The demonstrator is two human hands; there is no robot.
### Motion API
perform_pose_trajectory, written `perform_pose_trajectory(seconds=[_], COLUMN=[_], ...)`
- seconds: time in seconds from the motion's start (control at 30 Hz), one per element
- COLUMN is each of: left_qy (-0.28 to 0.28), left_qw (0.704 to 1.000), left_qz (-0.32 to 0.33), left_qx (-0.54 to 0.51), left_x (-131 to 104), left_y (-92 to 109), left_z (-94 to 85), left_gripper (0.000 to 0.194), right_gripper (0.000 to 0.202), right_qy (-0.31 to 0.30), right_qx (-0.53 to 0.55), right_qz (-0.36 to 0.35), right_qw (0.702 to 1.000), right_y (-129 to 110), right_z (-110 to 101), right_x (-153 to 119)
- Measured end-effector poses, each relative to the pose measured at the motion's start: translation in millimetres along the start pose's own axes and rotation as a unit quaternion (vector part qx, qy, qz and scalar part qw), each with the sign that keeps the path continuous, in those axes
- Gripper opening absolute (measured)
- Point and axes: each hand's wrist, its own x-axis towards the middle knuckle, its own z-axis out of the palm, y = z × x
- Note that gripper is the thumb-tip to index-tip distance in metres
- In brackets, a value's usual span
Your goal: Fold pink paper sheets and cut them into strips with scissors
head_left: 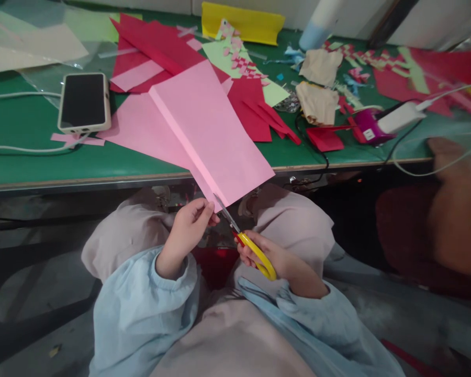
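A pink sheet of paper (220,131) with a folded strip along its left side reaches over the front edge of the green table. My left hand (191,225) pinches the lower corner of that strip between thumb and fingers. My right hand (267,256) is closed around the handles of yellow-handled scissors (255,251). The scissor blades meet the paper's lower end at the fold line, close to my left fingertips. Beneath the folded sheet lies another pink sheet (141,125), flat on the table.
On the green table (19,167) lie a phone (84,102) with white cables, red paper sheets (255,110), and pink-and-green braided paper strips (243,57). A purple power block (371,125) with a white charger sits at right. Another person's blurred arm (455,209) is at far right.
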Motion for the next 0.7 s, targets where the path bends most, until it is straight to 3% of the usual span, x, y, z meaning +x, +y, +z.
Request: perform_pose_trajectory(seconds=[0.4,0.7], left_qy=[-0.010,-0.012], left_qw=[1.000,1.000], left_qz=[0.015,0.015], left_qx=[0.002,0.000], left_x=[-0.1,0.0], left_y=[-5.1,-6.9], left_z=[-1.7,-2.0], left_gripper=[0.033,0.033], right_gripper=[0.030,0.028], right_qy=[-0.006,-0.013], right_qx=[0.000,0.010], right_qz=[-0.013,-0.024], right_qw=[1.000,1.000], right_y=[-6.1,2.5], right_z=[4.8,2.3], right_x=[1.4,2.6])
